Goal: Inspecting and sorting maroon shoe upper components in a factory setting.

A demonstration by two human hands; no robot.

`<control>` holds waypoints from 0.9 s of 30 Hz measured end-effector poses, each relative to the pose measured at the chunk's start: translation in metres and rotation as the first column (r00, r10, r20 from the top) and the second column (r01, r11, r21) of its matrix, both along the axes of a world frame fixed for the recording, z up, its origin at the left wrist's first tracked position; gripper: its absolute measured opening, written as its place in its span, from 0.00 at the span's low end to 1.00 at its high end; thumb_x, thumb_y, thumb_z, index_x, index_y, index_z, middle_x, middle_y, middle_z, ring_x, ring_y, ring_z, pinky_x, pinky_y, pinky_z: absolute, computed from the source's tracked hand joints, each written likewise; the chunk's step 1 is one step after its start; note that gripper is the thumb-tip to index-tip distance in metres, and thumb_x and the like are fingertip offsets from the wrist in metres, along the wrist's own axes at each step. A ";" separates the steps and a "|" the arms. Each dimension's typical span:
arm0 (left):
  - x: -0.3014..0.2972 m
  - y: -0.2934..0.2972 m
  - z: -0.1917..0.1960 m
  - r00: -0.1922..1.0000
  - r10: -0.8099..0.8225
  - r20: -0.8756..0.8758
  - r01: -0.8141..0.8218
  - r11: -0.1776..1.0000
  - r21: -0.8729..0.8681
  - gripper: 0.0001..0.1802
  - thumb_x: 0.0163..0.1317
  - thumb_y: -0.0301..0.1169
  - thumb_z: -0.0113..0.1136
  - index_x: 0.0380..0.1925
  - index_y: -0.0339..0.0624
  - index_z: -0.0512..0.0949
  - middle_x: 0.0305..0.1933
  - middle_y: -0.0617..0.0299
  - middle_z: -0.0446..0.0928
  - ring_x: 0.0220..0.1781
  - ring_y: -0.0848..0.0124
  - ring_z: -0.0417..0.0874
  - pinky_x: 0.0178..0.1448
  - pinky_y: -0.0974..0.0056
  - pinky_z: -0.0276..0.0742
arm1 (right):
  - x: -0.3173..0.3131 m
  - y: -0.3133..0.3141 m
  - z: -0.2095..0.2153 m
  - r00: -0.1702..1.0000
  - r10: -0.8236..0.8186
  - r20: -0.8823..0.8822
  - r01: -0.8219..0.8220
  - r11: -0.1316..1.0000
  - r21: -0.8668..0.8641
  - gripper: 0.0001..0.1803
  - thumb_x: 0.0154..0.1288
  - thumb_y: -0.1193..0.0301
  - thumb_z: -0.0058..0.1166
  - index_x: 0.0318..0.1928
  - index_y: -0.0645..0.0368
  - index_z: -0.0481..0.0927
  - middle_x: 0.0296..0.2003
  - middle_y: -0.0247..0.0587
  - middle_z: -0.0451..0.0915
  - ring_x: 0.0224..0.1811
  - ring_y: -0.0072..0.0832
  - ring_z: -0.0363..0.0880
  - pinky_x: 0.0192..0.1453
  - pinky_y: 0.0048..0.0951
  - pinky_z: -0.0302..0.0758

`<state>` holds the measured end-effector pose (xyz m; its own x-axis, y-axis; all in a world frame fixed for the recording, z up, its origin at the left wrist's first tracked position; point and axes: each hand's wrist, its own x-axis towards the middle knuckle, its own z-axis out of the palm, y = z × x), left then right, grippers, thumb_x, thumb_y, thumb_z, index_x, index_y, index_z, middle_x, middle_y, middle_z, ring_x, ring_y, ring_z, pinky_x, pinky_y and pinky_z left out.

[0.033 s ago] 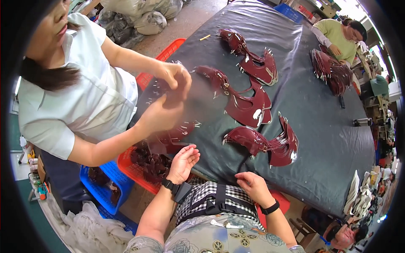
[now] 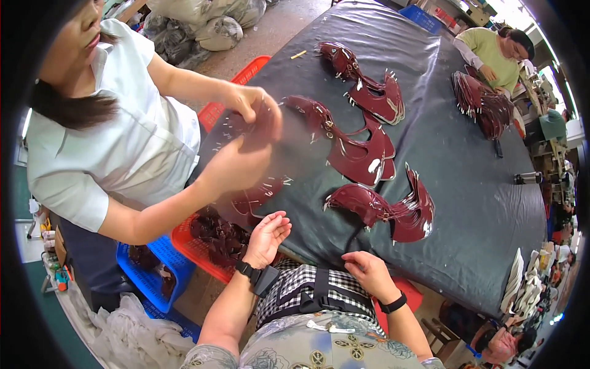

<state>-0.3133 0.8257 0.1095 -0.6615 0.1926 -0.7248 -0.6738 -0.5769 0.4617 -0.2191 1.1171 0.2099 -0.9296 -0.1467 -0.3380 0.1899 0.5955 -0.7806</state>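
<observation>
An empty right hand (image 2: 367, 271) is sitting nearer than the empty left hand (image 2: 268, 238) to a maroon stack (image 2: 369, 206) lying crosswise ahead.

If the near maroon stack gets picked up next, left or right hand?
Right, I'd say: the right hand is at the table's near edge, just below that maroon stack. The left hand is farther off, palm up, nearer the co-worker's hand.

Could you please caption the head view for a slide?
Left hand open, right hand curled, by a dark table bearing maroon pieces.
</observation>
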 end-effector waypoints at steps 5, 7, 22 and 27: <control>0.012 0.010 0.009 0.998 -0.034 -0.044 0.036 0.999 0.029 0.13 0.76 0.30 0.59 0.56 0.42 0.78 0.47 0.62 0.84 0.52 0.68 0.86 0.62 0.61 0.82 | 0.014 0.007 -0.001 1.000 0.023 -0.014 -0.023 1.000 -0.005 0.12 0.69 0.73 0.62 0.51 0.60 0.85 0.42 0.45 0.86 0.43 0.37 0.86 0.48 0.34 0.80; 0.019 0.014 0.016 0.998 -0.038 -0.058 0.040 0.998 0.037 0.13 0.76 0.30 0.59 0.57 0.42 0.78 0.48 0.62 0.84 0.52 0.68 0.86 0.62 0.61 0.82 | 0.018 0.011 -0.001 0.999 0.026 -0.021 -0.026 1.000 -0.007 0.12 0.69 0.72 0.62 0.51 0.60 0.85 0.42 0.45 0.86 0.43 0.37 0.86 0.48 0.33 0.80; -0.021 0.012 0.051 0.993 0.103 -0.055 -0.099 0.993 0.071 0.14 0.75 0.29 0.59 0.58 0.42 0.78 0.50 0.60 0.84 0.51 0.67 0.86 0.60 0.60 0.83 | -0.064 0.087 0.040 0.901 -0.391 0.188 0.433 0.798 -0.418 0.14 0.74 0.74 0.60 0.57 0.62 0.82 0.44 0.29 0.84 0.44 0.16 0.80 0.51 0.23 0.78; -0.086 0.018 0.045 0.961 0.067 -0.266 -0.032 0.990 0.136 0.18 0.74 0.33 0.60 0.61 0.44 0.75 0.60 0.59 0.81 0.60 0.65 0.81 0.65 0.56 0.79 | -0.149 0.078 0.033 0.917 -0.391 0.076 0.384 0.816 -0.433 0.34 0.67 0.74 0.65 0.72 0.59 0.69 0.50 0.35 0.81 0.47 0.21 0.81 0.49 0.25 0.80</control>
